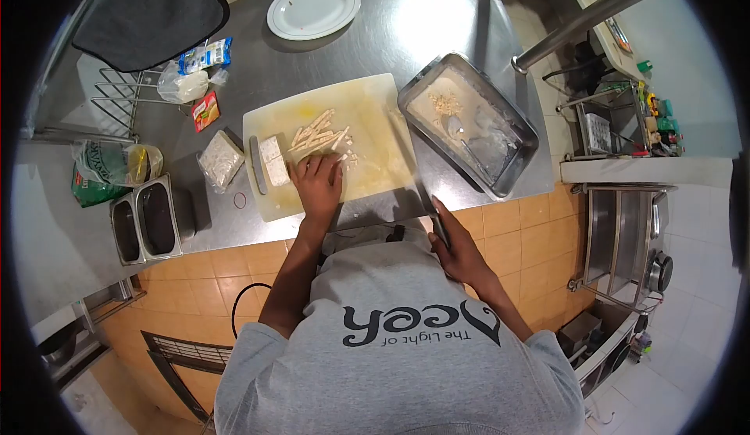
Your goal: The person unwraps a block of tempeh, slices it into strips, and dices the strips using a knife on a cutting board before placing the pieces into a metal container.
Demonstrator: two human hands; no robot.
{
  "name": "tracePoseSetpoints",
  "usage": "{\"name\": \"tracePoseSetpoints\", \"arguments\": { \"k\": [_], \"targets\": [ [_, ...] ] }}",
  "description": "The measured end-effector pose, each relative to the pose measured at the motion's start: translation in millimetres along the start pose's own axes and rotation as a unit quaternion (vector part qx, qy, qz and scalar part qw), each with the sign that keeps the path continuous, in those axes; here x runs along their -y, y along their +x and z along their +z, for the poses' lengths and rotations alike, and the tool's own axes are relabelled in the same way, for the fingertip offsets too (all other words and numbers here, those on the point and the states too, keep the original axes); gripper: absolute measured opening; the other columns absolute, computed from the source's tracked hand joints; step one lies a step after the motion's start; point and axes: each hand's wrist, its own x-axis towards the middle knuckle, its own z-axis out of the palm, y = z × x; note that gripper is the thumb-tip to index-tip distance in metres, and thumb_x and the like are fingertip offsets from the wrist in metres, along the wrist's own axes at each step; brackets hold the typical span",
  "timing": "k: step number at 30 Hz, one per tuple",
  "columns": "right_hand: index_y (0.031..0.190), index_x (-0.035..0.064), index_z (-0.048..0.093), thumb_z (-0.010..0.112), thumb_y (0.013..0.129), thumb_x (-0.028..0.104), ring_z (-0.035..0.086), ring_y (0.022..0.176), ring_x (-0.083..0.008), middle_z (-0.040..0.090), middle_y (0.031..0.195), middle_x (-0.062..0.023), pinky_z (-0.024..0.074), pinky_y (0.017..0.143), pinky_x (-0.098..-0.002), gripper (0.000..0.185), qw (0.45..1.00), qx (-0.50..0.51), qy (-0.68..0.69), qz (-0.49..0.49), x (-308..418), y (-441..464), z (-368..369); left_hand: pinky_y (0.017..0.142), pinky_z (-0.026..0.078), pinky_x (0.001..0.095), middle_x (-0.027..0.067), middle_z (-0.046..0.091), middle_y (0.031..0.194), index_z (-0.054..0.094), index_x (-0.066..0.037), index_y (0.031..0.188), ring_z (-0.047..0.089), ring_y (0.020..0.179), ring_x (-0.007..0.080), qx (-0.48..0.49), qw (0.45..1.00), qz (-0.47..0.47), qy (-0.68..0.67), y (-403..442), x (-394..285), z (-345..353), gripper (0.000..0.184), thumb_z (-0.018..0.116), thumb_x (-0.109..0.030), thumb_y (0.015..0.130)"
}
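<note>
On a cutting board (pixel 375 107) lie pale cut strips (pixel 316 132) and a white speckled block (pixel 273 161), with small cut bits to the right of the strips. My left hand (pixel 319 181) rests on the board beside the block, just below the strips, fingers apart and holding nothing visible. Past the board's lower right corner, my right hand (pixel 455 239) is wrapped round the dark handle of a knife (pixel 424 200), whose blade points up and away from me. Right of the board stands a metal tray (pixel 519 153) with whitish contents and a few pale pieces.
A white plate (pixel 314 9) sits at the far side. To the left are a wrapped block (pixel 221 160), a red packet (pixel 205 112), a blue packet (pixel 205 56), a wire rack (pixel 117 87) and metal containers (pixel 156 216). A metal post (pixel 594 21) rises right.
</note>
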Motion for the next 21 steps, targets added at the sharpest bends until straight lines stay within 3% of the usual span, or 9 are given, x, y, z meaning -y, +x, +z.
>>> {"name": "tracePoseSetpoints", "arguments": {
  "k": [1, 4, 7, 12, 15, 21],
  "targets": [
    [0.158, 0.01, 0.027, 0.059, 0.095, 0.004, 0.06, 0.117, -0.0409, 0.051, 0.143, -0.0229, 0.0486, 0.1, -0.043, 0.071, 1.0, -0.007, -0.011, -0.019, -0.5, 1.6, 0.6, 0.111, 0.029, 0.0636, 0.0016, 0.065, 0.109, 0.072, -0.015, 0.106, 0.054, 0.114, 0.0279, -0.001, 1.0, 0.002, -0.009, 0.6, 0.4, -0.5, 0.022, 0.073, -0.02, 0.085],
    [0.158, 0.0179, 0.031, 0.059, 0.095, 0.005, 0.063, 0.105, -0.0421, 0.061, 0.121, -0.0208, 0.0524, 0.089, -0.0461, 0.07, 0.993, 0.098, -0.026, 0.067, -0.2, -0.1, -3.0, 0.111, 0.029, 0.0631, 0.0029, 0.063, 0.113, 0.072, -0.014, 0.104, 0.053, 0.115, 0.0292, -0.006, 0.999, 0.007, -0.031, 1.2, 1.6, -5.3, 0.019, 0.072, -0.019, 0.085],
    [0.157, 0.0209, 0.032, 0.06, 0.094, 0.008, 0.064, 0.091, -0.0423, 0.062, 0.104, -0.0192, 0.0525, 0.078, -0.0488, 0.071, 0.989, 0.121, -0.043, 0.074, 8.4, -0.1, -2.3, 0.11, 0.029, 0.0627, 0.0035, 0.063, 0.114, 0.072, -0.014, 0.105, 0.053, 0.115, 0.0298, -0.009, 0.999, 0.015, -0.047, 1.2, 2.3, -6.6, 0.019, 0.07, -0.016, 0.086],
    [0.156, 0.0194, 0.037, 0.061, 0.092, 0.01, 0.065, 0.089, -0.0413, 0.064, 0.104, -0.0199, 0.053, 0.077, -0.0486, 0.068, 0.985, 0.142, -0.058, 0.079, 30.5, 6.7, -9.4, 0.109, 0.032, 0.0619, 0.01, 0.063, 0.115, 0.069, -0.01, 0.119, 0.053, 0.114, 0.0333, 0.038, 0.998, -0.004, -0.059, -3.3, 7.3, -7.5, 0.03, 0.065, -0.009, 0.089],
    [0.155, 0.0185, 0.039, 0.061, 0.091, 0.01, 0.065, 0.089, -0.041, 0.064, 0.102, -0.0199, 0.053, 0.077, -0.0485, 0.068, 0.986, 0.147, -0.056, 0.058, 22.8, 3.6, -5.4, 0.106, 0.037, 0.0574, 0.0164, 0.062, 0.114, 0.061, -0.007, 0.132, 0.053, 0.113, 0.0375, -0.001, 0.996, 0.004, -0.084, -5.6, 7.4, -11.2, 0.042, 0.062, -0.005, 0.09],
    [0.154, 0.0165, 0.039, 0.061, 0.091, 0.008, 0.065, 0.088, -0.0413, 0.063, 0.097, -0.0207, 0.0523, 0.077, -0.0488, 0.067, 0.986, 0.122, -0.066, 0.092, 24.7, 4.3, -2.6, 0.101, 0.043, 0.0514, 0.019, 0.063, 0.11, 0.053, -0.006, 0.14, 0.055, 0.107, 0.0411, 0.047, 0.99, -0.049, -0.121, -1.1, -1.9, -29.7, 0.052, 0.061, -0.001, 0.089]
  ]
}}
